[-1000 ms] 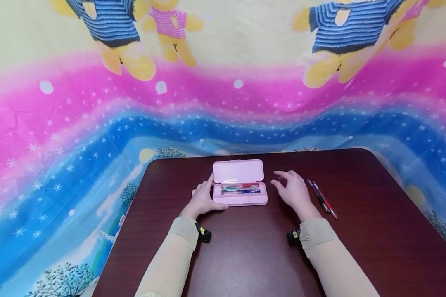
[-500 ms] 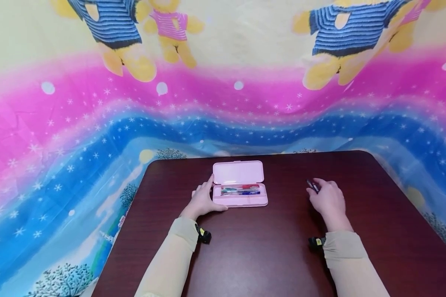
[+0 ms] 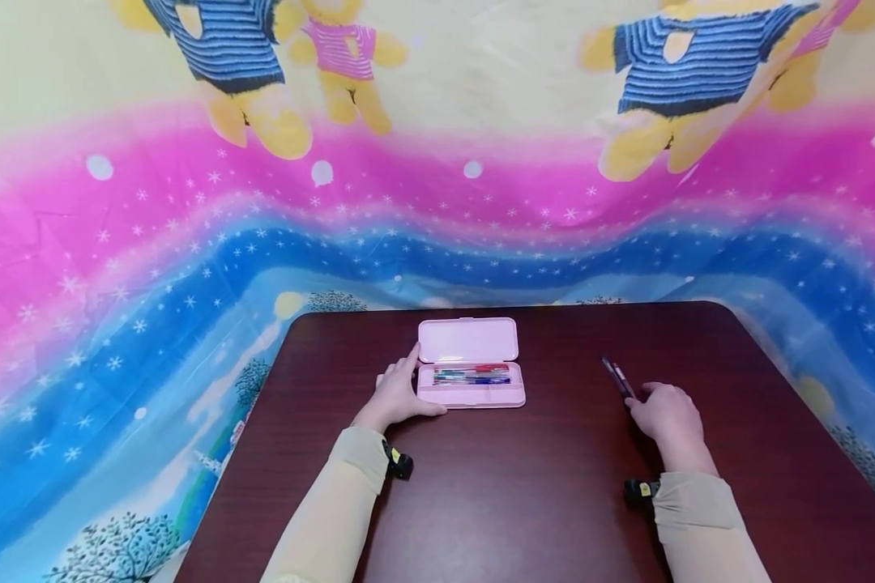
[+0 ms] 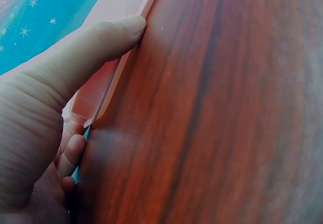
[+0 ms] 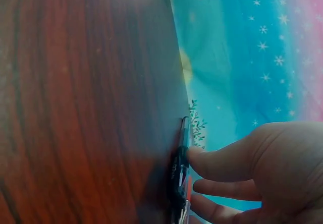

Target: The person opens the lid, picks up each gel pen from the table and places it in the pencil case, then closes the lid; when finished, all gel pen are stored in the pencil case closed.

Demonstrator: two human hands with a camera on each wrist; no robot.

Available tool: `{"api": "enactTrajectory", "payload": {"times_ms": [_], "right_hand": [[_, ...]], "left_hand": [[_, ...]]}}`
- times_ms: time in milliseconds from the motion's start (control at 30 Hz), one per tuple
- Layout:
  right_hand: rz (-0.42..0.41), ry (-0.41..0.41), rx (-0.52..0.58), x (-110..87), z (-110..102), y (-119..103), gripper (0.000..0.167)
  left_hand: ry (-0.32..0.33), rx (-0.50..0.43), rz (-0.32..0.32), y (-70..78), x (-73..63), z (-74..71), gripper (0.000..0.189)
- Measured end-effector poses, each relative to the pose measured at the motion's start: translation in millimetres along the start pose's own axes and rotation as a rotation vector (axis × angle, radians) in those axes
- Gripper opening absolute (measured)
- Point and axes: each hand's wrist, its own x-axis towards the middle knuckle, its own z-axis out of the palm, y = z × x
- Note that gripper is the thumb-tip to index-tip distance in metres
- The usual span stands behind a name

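A pink pencil case (image 3: 471,397) lies opened on the table, several pens (image 3: 471,374) inside its back compartment. My left hand (image 3: 395,393) rests at its left end, the fingers along the side and the thumb at the front edge. In the left wrist view, the thumb (image 4: 111,37) lies against the case wall. My right hand (image 3: 669,413) is at the near end of two loose pens (image 3: 616,375), hiding that end. The right wrist view shows the thumb touching the black pen (image 5: 177,171), other fingers bent close behind; I cannot tell whether they pinch it.
The dark wooden table (image 3: 496,494) has rounded back corners. A patterned cloth (image 3: 437,202) with bears and snowflakes hangs behind it and down its sides. Each wrist carries a small black camera (image 3: 399,464).
My right hand has moved from beside the case rightward to the loose pens, then nearer along them. The left hand has stayed at the case.
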Motion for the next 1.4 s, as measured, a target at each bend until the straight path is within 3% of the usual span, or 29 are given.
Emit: {"api": "enactTrajectory", "payload": {"times_ms": [400,1067,1400], "right_hand": [[0.038,-0.029,0.018,1.0,2.1,3.2,0.057],[-0.001,0.073,0.046,2.2,2.0,1.8,0.037],[-0.056,0.175,0.114,-1.9,1.7,-28.8,0.039]], "left_hand": [[0.015,0.004,0.001,-0.7,0.9,1.6,0.151],[0.012,0.002,0.0,-0.3,1.0,1.1,0.151],[0.015,-0.01,0.004,0.3,0.1,0.0,0.152]]}}
